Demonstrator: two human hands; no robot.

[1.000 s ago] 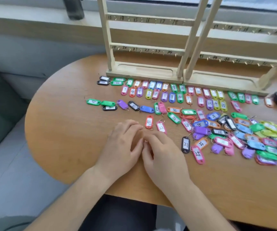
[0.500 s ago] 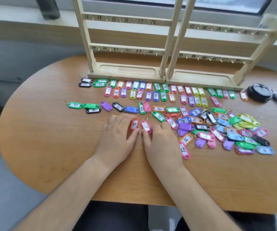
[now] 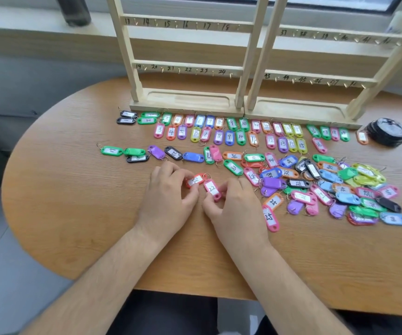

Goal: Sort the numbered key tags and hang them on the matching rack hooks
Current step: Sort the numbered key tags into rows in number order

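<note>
my left hand (image 3: 168, 197) pinches the red tag (image 3: 195, 181), right hand (image 3: 236, 204) the pink 22 tag (image 3: 212, 188), so a sloppy reach could scatter the sorted rows (image 3: 229, 136) by the rack (image 3: 188, 100)

The rack (image 3: 188, 102) stands at the table's (image 3: 74, 213) far side, rows of key tags (image 3: 229, 136) just before it, a loose heap (image 3: 345, 187) nearer, right; a bottle (image 3: 74, 10) on the sill (image 3: 26, 37) behind.
</note>
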